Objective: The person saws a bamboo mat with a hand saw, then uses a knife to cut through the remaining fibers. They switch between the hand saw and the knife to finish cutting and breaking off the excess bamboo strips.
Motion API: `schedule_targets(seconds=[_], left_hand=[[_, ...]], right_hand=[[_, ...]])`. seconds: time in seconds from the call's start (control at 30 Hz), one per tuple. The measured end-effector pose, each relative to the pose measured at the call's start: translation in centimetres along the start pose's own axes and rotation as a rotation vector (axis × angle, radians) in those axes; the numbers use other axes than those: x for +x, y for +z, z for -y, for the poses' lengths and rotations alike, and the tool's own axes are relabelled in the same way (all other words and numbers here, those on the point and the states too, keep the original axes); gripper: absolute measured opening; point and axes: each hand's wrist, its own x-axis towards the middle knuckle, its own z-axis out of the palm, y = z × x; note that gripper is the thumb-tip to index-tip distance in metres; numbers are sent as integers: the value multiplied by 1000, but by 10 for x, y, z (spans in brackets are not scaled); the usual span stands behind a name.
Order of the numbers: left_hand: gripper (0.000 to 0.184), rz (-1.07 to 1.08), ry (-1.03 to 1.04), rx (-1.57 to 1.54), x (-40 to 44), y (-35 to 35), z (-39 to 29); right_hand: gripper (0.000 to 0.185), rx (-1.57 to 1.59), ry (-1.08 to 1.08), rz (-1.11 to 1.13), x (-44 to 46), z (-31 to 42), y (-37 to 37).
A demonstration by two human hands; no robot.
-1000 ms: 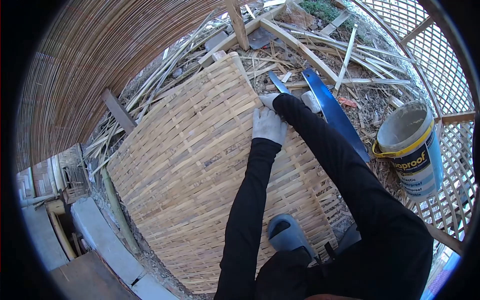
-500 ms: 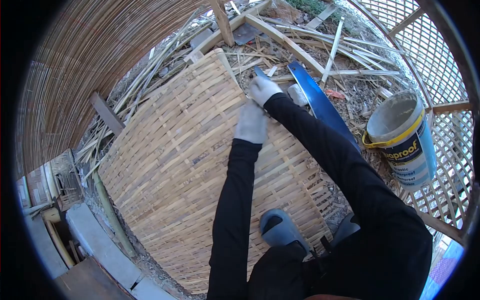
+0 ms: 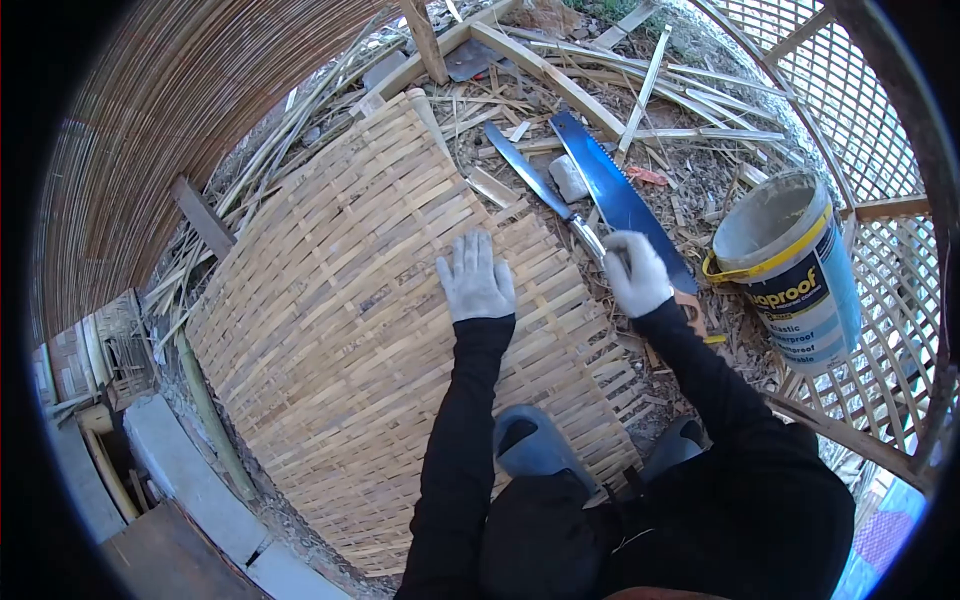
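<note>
A woven bamboo mat (image 3: 350,290) covers much of the ground. My left hand (image 3: 476,278), in a white glove, lies flat on it with the fingers spread. Beyond the mat's right edge, my gloved right hand (image 3: 636,274) is at the handle end of a long knife (image 3: 535,175), its fingers curled; whether they grip the handle is hard to tell. The blade points up and left. Beside the knife lies a blue saw (image 3: 620,198), its tan handle partly behind my right hand. A grey stone (image 3: 568,179) sits between the two blades.
A paint bucket (image 3: 790,275) with a yellow rim stands at the right, by a lattice panel (image 3: 900,300). Wooden beams (image 3: 548,78) and bamboo strips lie beyond the mat. Grey blocks (image 3: 195,475) are at lower left. My sandaled foot (image 3: 540,445) rests on the mat.
Both hands have left the mat's upper right edge. The left has moved down onto the mat and spread; the right has moved down and right to the knife's handle end. The view has shifted slightly.
</note>
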Motion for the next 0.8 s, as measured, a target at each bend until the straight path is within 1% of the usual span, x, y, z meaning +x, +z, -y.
schedule_targets(seconds=[0.07,0.1,0.2,0.3,0.4,0.43,0.53,0.57,0.67,0.7,0.8], left_hand=[[53,-9,11,17,7,5,2],[54,-9,13,17,6,5,2],[54,-14,3,6,1,4,4],[55,-26,-5,-5,1,4,2],[55,-38,-9,-12,-1,4,1],[54,-44,-7,-15,0,4,0],[52,-64,1,7,0,5,1],[52,-69,5,14,0,6,1],[53,-76,10,31,0,8,2],[54,-74,10,35,0,11,4],[56,-77,12,48,-2,16,8]], right_hand=[[25,-60,-129,39,-13,-6,-2],[29,-58,-97,89,-17,-8,-5],[35,-221,-161,46,-34,-24,-15],[36,-344,-198,-32,-63,-59,-29],[35,-420,-133,5,-108,-93,-44],[34,-446,-142,-14,-127,-109,-43],[38,-507,-108,43,-164,-110,-56],[44,-524,-100,46,-172,-110,-58],[50,-564,-98,-75,-179,-111,-67],[51,-563,-65,-97,-179,-113,-71],[51,-560,-125,19,-175,-121,-85]])
